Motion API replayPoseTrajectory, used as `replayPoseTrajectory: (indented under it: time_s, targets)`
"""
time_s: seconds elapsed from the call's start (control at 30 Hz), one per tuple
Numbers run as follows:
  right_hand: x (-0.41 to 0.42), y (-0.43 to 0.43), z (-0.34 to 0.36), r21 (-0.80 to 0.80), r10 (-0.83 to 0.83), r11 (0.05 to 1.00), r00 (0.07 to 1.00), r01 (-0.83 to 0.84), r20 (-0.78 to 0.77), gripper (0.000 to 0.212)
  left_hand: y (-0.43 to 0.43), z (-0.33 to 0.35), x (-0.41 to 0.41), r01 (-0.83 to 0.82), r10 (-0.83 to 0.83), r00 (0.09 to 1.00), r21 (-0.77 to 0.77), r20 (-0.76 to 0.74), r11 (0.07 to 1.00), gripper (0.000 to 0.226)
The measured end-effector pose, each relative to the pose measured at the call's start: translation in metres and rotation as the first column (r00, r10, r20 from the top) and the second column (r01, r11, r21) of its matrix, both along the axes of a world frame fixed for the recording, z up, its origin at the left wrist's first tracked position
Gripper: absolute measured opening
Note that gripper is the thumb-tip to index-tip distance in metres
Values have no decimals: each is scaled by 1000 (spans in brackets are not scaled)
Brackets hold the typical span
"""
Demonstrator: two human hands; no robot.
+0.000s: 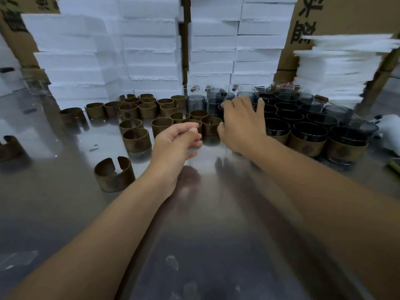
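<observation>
Several brown open-slit sleeves (138, 110) stand on the steel table (205, 234) at centre left; one sleeve (114, 174) stands alone nearer me. To the right are several dark glass cups (307, 137), the front ones wearing brown sleeves. Bare grey glasses (195, 102) stand behind them. My left hand (175, 144) hovers over the table beside the sleeves, fingers loosely curled, holding nothing. My right hand (242, 124) reaches over the left edge of the cup group, fingers spread on the cup tops. What lies under its palm is hidden.
Stacked white boxes (151, 50) form a wall at the back. A pile of white foam sheets (337, 68) rises at the right, with cardboard cartons (324, 14) behind. A white object (389, 131) lies at the right edge. Another sleeve (10, 148) sits far left.
</observation>
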State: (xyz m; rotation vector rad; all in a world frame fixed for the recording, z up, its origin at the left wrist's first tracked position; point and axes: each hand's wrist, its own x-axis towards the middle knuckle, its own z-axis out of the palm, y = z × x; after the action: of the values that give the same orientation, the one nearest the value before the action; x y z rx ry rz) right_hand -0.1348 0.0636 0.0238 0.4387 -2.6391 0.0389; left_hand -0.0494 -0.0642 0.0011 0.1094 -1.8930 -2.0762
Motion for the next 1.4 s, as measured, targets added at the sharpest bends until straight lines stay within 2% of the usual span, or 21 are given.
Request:
replayPoseTrajectory:
  time_s: [0.17,0.23,0.33,0.5,0.67,0.77,0.87,1.0,1.07,1.2,1.4]
  targets:
    - [-33,0,20,15,-167,986,967,167,195,41,3,-2,-3,9,-9,1000,1,-2,1000,15]
    - [-41,1,21,22,-193,981,940,194,281,40,4,-3,-4,14,-14,1000,-17,-4,1000,15]
    - [-46,-1,18,1,-194,979,930,204,313,35,4,-4,-4,16,-17,1000,-31,-15,999,16]
    - [-41,-4,13,-101,-142,980,955,173,259,27,1,-4,-4,3,-4,1000,-47,-28,999,16]
    - [-23,-10,19,-320,13,947,996,16,87,9,-1,-3,-5,-85,80,994,-68,-76,994,17]
    - [-7,-12,25,-479,170,864,985,-155,-12,14,0,-1,-5,-142,137,986,-51,-95,989,15]
    - [18,-10,25,-592,321,750,945,-295,-65,7,-1,2,-3,-175,172,980,-14,-98,985,14]
    - [52,-8,6,-683,424,639,903,-355,-73,10,0,4,1,-92,91,992,-5,-85,996,22]
    - [65,-7,-6,-725,446,574,888,-381,-114,19,1,4,4,-7,5,996,-20,-86,1000,35]
    - [74,-5,-20,-781,424,508,894,-365,-142,44,4,4,6,81,-88,994,-116,-62,990,44]
    - [73,0,-32,-881,479,409,878,-236,-13,75,6,4,8,78,-84,995,-111,-49,991,48]
